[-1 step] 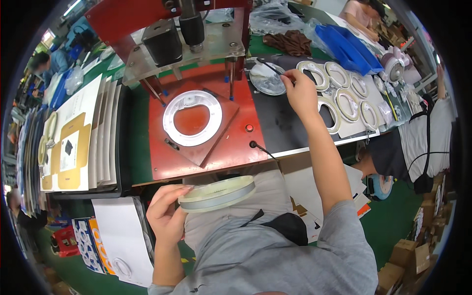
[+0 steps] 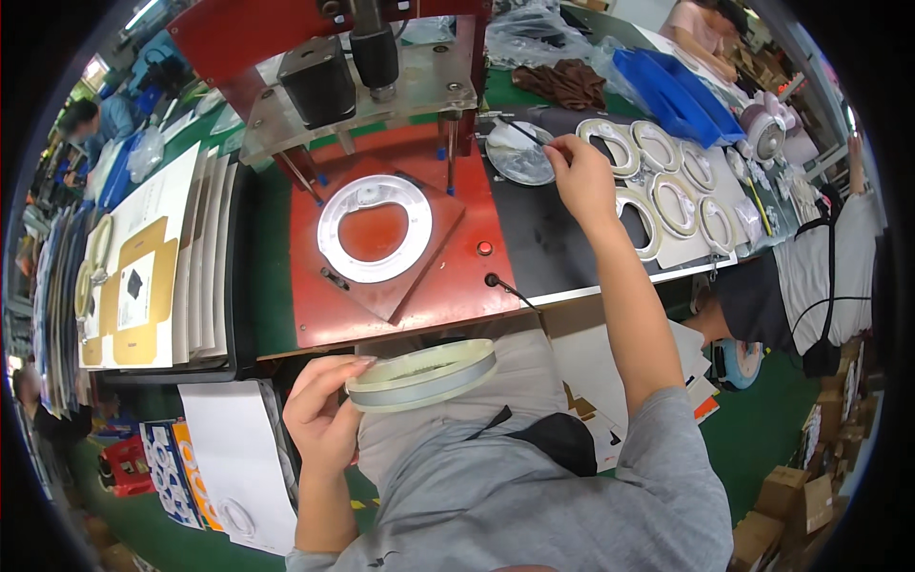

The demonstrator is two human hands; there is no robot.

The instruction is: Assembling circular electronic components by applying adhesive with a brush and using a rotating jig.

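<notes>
My left hand [image 2: 324, 410] is closed on the left edge of a round, pale ring-shaped part [image 2: 424, 377] with a grey band around its side. It is held tilted above my lap. My right hand [image 2: 583, 176] pinches a thin black stick [image 2: 522, 129]. The stick's far end reaches over a shallow round dish [image 2: 519, 164] smeared with a whitish substance; whether the tip touches it I cannot tell. On the red press base ahead of me, a white plastic ring [image 2: 374, 229] lies in a diamond-shaped plate [image 2: 400, 296].
A red-framed press [image 2: 467, 86] stands over the base, which bears a red button [image 2: 484, 249]. Several white rings [image 2: 675, 203] lie at the right, near a blue tray [image 2: 672, 95] and a brown cloth [image 2: 560, 81]. Cardboard sheets [image 2: 152, 276] stand at the left. Co-workers sit farther off.
</notes>
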